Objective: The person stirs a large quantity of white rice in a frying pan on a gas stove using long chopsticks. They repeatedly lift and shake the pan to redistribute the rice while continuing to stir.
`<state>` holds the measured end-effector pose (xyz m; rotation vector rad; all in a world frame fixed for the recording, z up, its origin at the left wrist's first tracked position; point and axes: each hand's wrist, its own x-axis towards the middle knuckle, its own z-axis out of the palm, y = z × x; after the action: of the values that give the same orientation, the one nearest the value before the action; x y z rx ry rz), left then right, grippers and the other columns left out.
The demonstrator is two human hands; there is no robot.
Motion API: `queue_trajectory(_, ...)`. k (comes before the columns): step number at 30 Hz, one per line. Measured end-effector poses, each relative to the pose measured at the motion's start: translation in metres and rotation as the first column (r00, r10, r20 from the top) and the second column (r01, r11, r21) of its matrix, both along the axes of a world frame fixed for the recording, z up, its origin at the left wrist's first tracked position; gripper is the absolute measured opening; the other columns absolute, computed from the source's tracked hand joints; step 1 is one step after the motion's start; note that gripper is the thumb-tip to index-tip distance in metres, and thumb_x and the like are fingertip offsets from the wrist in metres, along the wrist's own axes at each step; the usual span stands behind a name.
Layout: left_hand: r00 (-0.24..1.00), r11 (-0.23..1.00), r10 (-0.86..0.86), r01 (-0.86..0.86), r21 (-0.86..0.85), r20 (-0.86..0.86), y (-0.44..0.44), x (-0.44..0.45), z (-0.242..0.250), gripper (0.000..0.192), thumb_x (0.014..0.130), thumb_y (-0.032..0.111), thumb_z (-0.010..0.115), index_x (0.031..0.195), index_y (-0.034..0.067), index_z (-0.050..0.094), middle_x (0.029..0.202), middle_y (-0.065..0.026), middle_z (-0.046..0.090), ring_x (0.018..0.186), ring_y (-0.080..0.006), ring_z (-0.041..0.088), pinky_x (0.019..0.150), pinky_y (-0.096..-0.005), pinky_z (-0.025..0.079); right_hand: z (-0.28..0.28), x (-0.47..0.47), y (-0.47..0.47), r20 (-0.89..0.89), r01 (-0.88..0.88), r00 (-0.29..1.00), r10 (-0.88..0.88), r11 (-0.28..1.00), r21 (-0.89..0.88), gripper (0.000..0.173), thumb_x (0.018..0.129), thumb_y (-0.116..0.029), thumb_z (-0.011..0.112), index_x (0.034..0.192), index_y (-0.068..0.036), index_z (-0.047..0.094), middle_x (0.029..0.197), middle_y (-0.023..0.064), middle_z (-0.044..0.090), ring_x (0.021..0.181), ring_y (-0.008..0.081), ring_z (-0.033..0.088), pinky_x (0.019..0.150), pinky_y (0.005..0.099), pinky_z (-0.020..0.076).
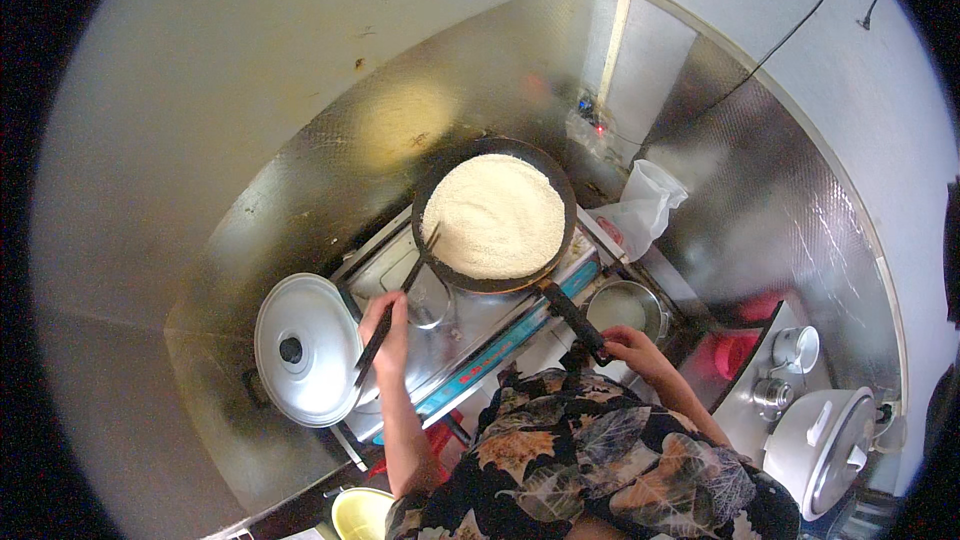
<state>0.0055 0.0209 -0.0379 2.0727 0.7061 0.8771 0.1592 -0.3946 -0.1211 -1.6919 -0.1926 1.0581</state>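
Observation:
A black frying pan (487, 283) sits at the right end of a gas stove (480, 360), filled with a broad layer of pale, grainy food (499, 214). My left hand (387, 334) is closed around a dark, long-handled utensil (379, 337). Its narrow tip reaches the food at the pan's left edge; the tip's exact shape is unclear. With my right hand (634, 349) I grip the end of the pan's black handle (574, 321). Left of my left hand, a domed metal lid (319, 382) with a black knob covers a vessel, mostly hidden.
A metal pot (651, 300) stands right of the stove, near my right hand. Behind it is a translucent plastic bag (645, 210). A white rice cooker (795, 435) and small metal containers (772, 396) stand farther right. Metal-sheeted walls (300, 187) enclose the corner. A yellow basin (360, 514) is low left.

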Motion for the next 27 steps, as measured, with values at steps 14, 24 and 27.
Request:
queue_trajectory(14,0.860,0.865,-0.500,0.501,-0.009,-0.099,-0.051,0.072,0.021,0.011,0.087,0.005,0.071,0.098,0.001,0.072,0.098,-0.0143,0.073,0.092,-0.0274,0.071,0.084,-0.0360,0.055,0.010,-0.001,0.001,-0.054,0.016,0.998,-0.013,0.998,0.065,0.032,0.099,-0.015,0.065,0.126,0.001,0.061,0.106,0.0065,0.070,0.095,0.0150,0.066,0.087,0.0325,0.0531)
queue_trajectory(24,0.974,0.959,-0.222,0.226,-0.170,0.045,-0.089,0.016,0.041,0.009,0.087,0.004,0.075,0.095,0.000,0.074,0.088,-0.0128,0.072,0.079,-0.0206,0.069,0.073,-0.0321,0.054,-0.006,0.003,-0.002,0.038,-0.028,0.999,0.028,1.000,-0.006,0.032,0.100,-0.014,0.064,0.128,0.001,0.062,0.111,0.0068,0.071,0.099,0.0164,0.067,0.091,0.0339,0.0532)
queue_trajectory(27,0.948,0.945,-0.292,0.306,-0.117,0.126,-0.104,0.052,0.010,0.007,0.089,0.004,0.073,0.095,0.001,0.074,0.090,-0.0132,0.072,0.080,-0.0222,0.069,0.075,-0.0329,0.053,-0.010,0.008,0.005,0.015,-0.056,0.998,0.056,0.998,0.015,0.032,0.101,-0.013,0.063,0.129,0.001,0.060,0.111,0.0061,0.070,0.099,0.0156,0.067,0.090,0.0327,0.0533)
